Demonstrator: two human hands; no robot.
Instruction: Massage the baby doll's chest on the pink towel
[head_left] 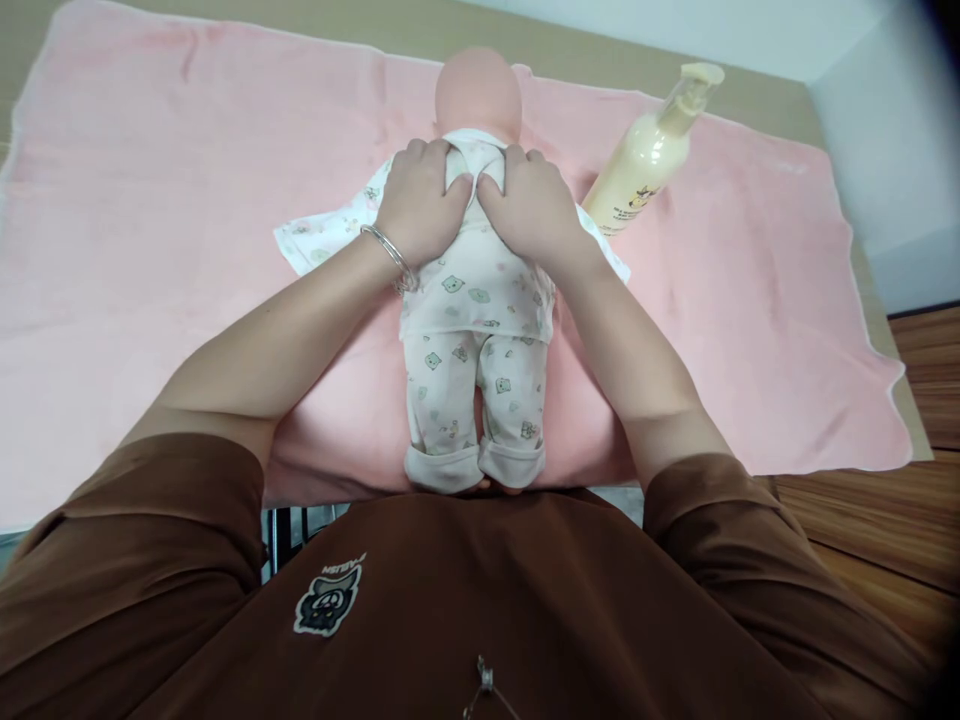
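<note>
**Both grips lay on the doll's upper back**

In the head view, taking 12 o'clock as the top, a doll (pixel 480 275) lay near the middle of a pink blanket (pixel 187 150), seemingly face down, its bald head (pixel 478 90) at 12 and its cuffed feet end at 6. It wore a white printed shirt (pixel 487 308) and matching trousers (pixel 514 375).

The left grip (pixel 424 200) was about half open, cupped over the shoulder on the 9 o'clock side, its thumb spread from the fingers and angled inward. The right grip (pixel 531 205) mirrored it on the 3 o'clock side, equally spread. The two thumbs nearly met, just apart, over the cloth. Both touched the shirt; the far fingertips were hidden, so whether either pinched fabric could not be told.

One loose sleeve (pixel 322 235) stretched out towards 9 o'clock; the other showed beyond the right wrist, towards 4. At 2 o'clock from the doll was a cream pump bottle (pixel 637 165), its base partly behind that sleeve. Silvery bangles (pixel 390 250) circled the left wrist. The tabletop (pixel 791 110) showed past the blanket's edge, and the person's brown top (pixel 480 600) filled 6 o'clock.
</note>
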